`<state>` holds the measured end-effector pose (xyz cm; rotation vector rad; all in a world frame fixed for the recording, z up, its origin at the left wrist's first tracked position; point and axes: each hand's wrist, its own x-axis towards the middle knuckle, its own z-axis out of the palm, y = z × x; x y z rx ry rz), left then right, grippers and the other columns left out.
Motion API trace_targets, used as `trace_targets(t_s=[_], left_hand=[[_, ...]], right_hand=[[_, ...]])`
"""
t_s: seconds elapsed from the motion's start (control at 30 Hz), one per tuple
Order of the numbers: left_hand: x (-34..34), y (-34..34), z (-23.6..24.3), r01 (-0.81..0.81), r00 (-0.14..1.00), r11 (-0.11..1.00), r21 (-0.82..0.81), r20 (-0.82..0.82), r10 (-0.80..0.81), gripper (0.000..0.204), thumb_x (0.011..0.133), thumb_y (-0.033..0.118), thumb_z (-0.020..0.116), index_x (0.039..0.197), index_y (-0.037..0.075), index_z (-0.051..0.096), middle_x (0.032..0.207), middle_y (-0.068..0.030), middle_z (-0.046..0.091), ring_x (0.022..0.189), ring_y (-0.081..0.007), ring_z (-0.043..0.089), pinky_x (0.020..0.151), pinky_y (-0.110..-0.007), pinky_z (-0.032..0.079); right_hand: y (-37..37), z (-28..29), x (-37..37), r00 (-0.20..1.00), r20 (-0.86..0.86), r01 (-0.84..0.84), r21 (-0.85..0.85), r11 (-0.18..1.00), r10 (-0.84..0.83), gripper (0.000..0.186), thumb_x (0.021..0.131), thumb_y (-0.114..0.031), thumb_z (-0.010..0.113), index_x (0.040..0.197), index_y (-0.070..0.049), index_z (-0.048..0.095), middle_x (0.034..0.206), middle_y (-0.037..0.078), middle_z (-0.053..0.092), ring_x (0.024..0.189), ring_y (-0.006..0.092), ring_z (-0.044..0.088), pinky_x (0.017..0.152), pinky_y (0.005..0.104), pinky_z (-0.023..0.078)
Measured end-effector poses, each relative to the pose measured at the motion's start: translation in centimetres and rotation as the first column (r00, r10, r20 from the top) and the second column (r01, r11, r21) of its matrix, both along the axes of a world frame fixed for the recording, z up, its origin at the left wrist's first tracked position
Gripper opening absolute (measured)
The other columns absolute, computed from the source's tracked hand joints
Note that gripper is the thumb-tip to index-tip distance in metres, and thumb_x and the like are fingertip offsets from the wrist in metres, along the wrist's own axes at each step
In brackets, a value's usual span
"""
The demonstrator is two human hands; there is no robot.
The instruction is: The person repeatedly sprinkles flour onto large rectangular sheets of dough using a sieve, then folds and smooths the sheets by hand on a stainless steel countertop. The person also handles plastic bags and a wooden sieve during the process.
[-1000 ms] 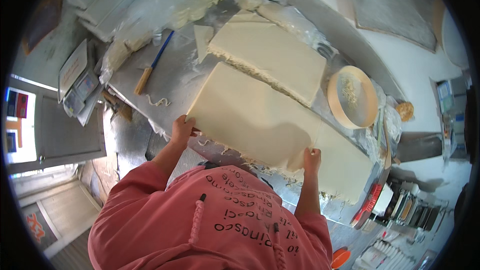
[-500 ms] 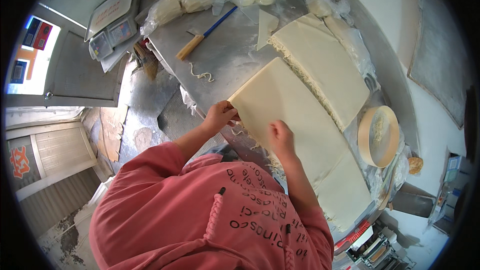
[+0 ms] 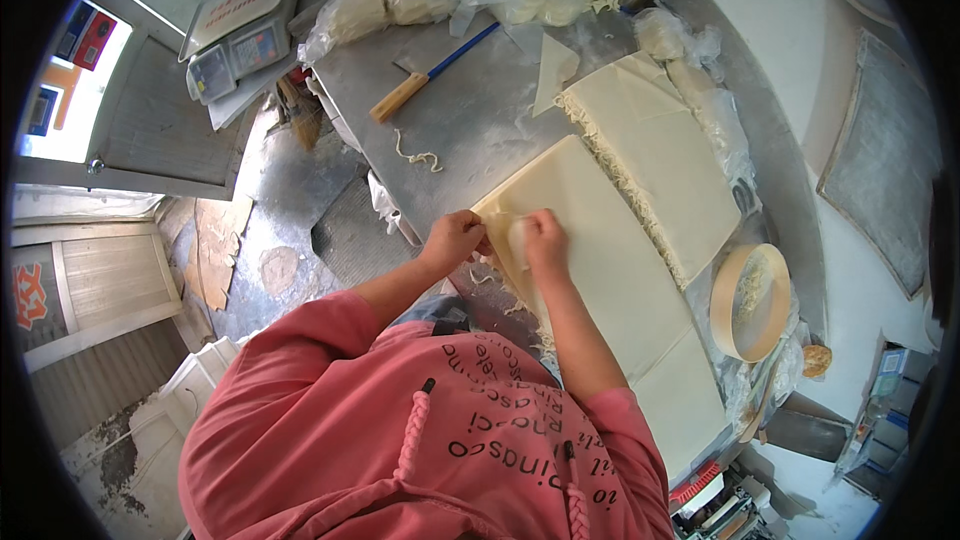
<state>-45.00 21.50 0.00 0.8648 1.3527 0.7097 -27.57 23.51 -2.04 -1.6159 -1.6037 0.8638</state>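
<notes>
since the earlier frame, the right hand (image 3: 543, 242) has been brought closer to the left hand (image 3: 457, 242). sheet corner pinched by left; right curled over sheet, grip cannot be told. pale cream, oblong dough sheet (image 3: 610, 265) laid rightward of left hand, long axis along near edge of grey metal tabletop (image 3: 470, 145).

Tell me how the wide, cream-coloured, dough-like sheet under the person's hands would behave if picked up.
Probably floppy: the wide, cream-coloured, dough-like sheet appears curled at its near corner, between the left hand and right hand. It may tear easily, since the raised part looks thin. Rolling away seems unlikely, as most of it lies flat.
</notes>
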Motion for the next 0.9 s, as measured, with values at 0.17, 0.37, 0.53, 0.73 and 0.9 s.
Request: trace_targets(t_s=[0.17, 0.37, 0.53, 0.73, 0.9], left_hand=[[-0.7, -0.2, -0.9, -0.054, 0.997, 0.996, -0.072, 0.051, 0.057, 0.014, 0.084, 0.008, 0.049, 0.092, -0.002, 0.054, 0.079, -0.0093, 0.065, 0.067, -0.0158, 0.066, 0.047, -0.024, 0.045], [2.0, -0.9, 0.5, 0.173, 0.767, 0.817, 0.549, -0.596, 0.238, 0.025, 0.078, 0.007, 0.055, 0.101, 0.0, 0.052, 0.099, -0.0153, 0.059, 0.085, -0.0272, 0.059, 0.07, -0.035, 0.046], [9.0, 2.9, 2.3, 0.514, 0.768, 0.451, 0.729, -0.626, 0.137, 0.058, 0.083, 0.028, 0.055, 0.132, 0.004, 0.036, 0.138, -0.0194, 0.033, 0.129, -0.0333, 0.03, 0.105, -0.044, 0.024], [12.0, 7.1, -1.4, 0.803, 0.157, 0.589, 0.088, -0.985, -0.066, 0.067, 0.086, 0.044, 0.048, 0.14, 0.012, 0.025, 0.147, -0.0132, 0.017, 0.137, -0.0267, 0.012, 0.111, -0.043, 0.011], [13.2, 8.6, -1.9, 0.685, 0.158, 0.72, 0.108, -0.987, -0.002, 0.065, 0.088, 0.047, 0.045, 0.142, 0.02, 0.021, 0.149, -0.0106, 0.014, 0.137, -0.0289, 0.011, 0.11, -0.047, 0.011]], right_hand=[[0.8, 0.9, 3.7, 0.362, -0.709, 0.216, -0.568, 0.794, -0.606, 0.01, 0.085, -0.017, 0.051, 0.082, -0.008, 0.052, 0.066, 0.0, 0.049, 0.056, 0.0091, 0.046, 0.048, 0.0248, 0.036], [2.4, -0.9, 3.5, 0.972, -0.136, 0.107, -0.465, 0.879, -0.19, 0.011, 0.078, -0.012, 0.053, 0.076, -0.001, 0.049, 0.069, 0.008, 0.056, 0.057, 0.0218, 0.053, 0.05, 0.036, 0.041], [0.1, 3.1, 7.0, 0.741, -0.51, 0.3, -0.33, 0.895, -0.436, 0.01, 0.08, -0.011, 0.054, 0.075, -0.004, 0.049, 0.063, 0.002, 0.05, 0.055, 0.0119, 0.043, 0.049, 0.0283, 0.035], [-16.9, 6.7, 25.7, 0.424, -0.667, 0.816, -0.013, 0.578, -0.613, 0.015, 0.086, -0.013, 0.057, 0.08, -0.01, 0.043, 0.07, 0.0, 0.046, 0.062, 0.0072, 0.044, 0.056, 0.0232, 0.039], [-37.1, 5.4, 40.5, 0.012, -0.66, 0.992, -0.088, 0.093, -0.752, 0.012, 0.085, -0.005, 0.053, 0.096, -0.004, 0.053, 0.084, 0.005, 0.057, 0.069, 0.0131, 0.055, 0.057, 0.0258, 0.047]])
